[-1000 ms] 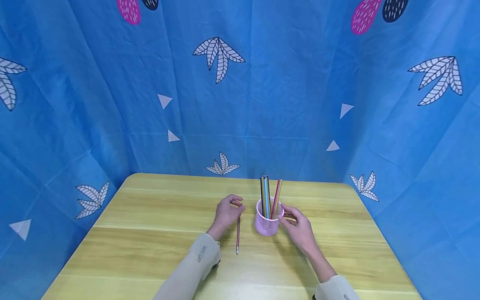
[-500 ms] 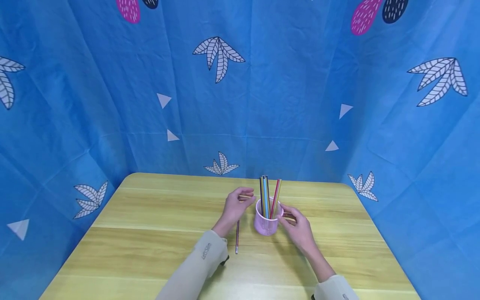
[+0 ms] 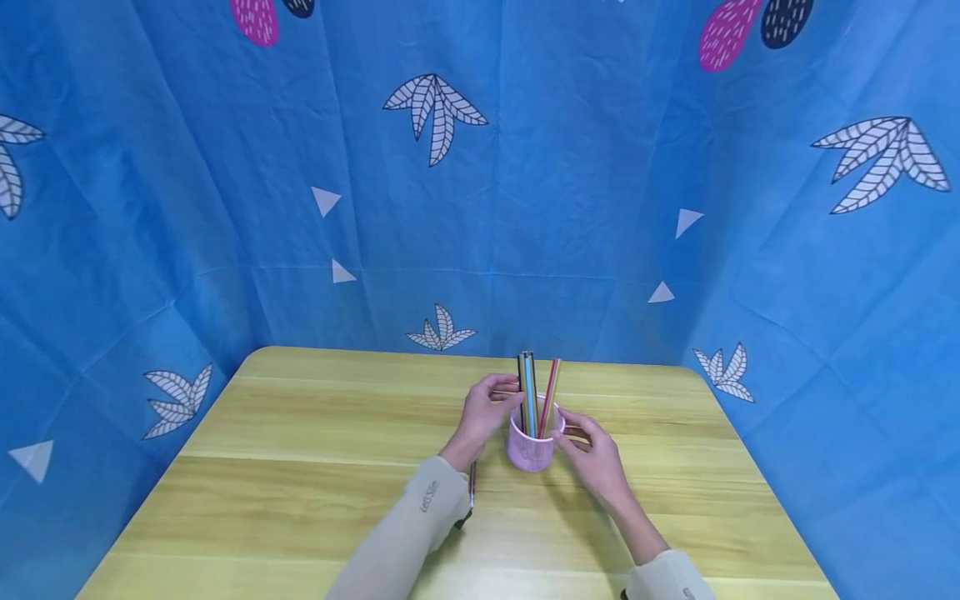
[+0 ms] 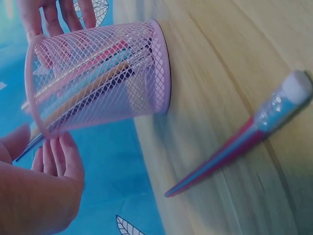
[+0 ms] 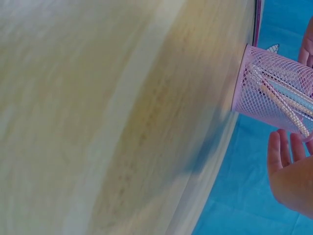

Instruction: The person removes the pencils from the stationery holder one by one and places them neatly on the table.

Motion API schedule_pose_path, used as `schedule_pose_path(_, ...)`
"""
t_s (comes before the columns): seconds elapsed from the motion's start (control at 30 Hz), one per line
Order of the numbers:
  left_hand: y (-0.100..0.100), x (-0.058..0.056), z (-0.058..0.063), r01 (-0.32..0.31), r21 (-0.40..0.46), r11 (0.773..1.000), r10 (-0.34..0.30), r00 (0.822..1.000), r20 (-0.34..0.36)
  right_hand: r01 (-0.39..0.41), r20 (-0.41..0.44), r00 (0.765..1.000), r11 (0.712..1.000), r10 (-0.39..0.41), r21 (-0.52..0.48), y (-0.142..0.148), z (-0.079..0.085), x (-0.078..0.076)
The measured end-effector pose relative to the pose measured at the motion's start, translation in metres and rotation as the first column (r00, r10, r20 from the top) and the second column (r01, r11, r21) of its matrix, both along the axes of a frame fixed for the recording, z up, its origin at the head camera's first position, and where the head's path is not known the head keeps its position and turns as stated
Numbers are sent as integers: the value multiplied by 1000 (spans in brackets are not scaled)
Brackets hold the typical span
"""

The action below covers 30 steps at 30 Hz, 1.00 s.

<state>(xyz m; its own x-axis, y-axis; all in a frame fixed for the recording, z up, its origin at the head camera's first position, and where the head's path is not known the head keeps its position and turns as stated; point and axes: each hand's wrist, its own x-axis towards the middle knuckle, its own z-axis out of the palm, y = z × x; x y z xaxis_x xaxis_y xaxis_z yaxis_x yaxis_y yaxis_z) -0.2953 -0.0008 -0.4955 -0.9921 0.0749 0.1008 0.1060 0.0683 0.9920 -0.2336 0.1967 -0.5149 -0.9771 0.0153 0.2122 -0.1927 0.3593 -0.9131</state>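
Your cup [image 3: 531,455] is standing upright on the tabletop [image 3: 300,467], a little right of the middle and toward the far edge. It is holding several pencils [image 3: 530,392], most of them leaning toward the far edge and rising above the rim. Your right hand [image 3: 597,465] is gripping the cup on the side facing the tabletop's right edge, thumb by the rim and fingers reaching round the wall. Your left hand [image 3: 480,414] is hovering at the opposite side, its thumb and fingers leaving a narrow gap beside the pencils; you cannot tell whether they are touching. Beside the cup, a loose pencil [image 4: 237,143] is lying near your left sleeve [image 3: 408,529], its eraser [image 4: 296,88] facing the near edge.
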Motion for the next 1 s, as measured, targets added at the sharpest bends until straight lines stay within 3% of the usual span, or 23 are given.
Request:
schedule_pose_path(0.5,6,-3,0,-46,-44,998,47,999,9,-7,23,1000,1000,8,-22,2,-3,-3)
schedule_pose_path(1.0,3,-4,2,-91,-77,993,89,995,-34,-11,30,999,999,12,-40,3,-5,-3)
